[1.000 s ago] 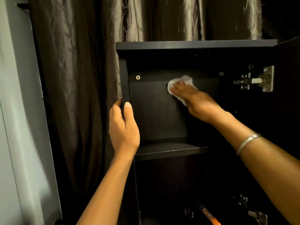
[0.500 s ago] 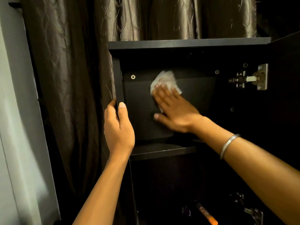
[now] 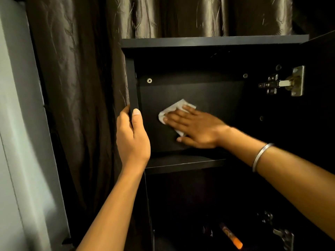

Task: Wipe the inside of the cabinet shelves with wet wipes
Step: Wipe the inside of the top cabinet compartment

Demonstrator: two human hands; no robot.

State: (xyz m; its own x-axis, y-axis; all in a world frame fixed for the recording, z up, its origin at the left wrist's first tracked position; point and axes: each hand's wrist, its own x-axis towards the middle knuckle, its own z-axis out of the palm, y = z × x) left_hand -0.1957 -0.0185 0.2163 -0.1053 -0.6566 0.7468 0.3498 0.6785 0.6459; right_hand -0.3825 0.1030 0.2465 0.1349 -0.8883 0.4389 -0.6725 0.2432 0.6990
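Note:
A black cabinet (image 3: 213,42) stands open in front of me. My right hand (image 3: 195,129) lies flat, fingers straight, pressing a white wet wipe (image 3: 174,107) against the back panel (image 3: 208,95) of the upper compartment, low and left of its middle. My left hand (image 3: 132,134) grips the front edge of the left side panel (image 3: 132,84), thumb on the inner face and fingers round the outside. The upper shelf board (image 3: 184,163) lies just below my right hand.
The cabinet door (image 3: 319,105) stands open at the right on a metal hinge (image 3: 282,83). A dark patterned curtain (image 3: 81,87) hangs behind and to the left. The lower compartment holds an orange-tipped object (image 3: 233,240) and a second hinge (image 3: 282,234). A pale wall (image 3: 18,142) runs at far left.
My right hand has carried the wipe from the upper part of the back panel down and to the left. My left hand keeps its grip on the side panel.

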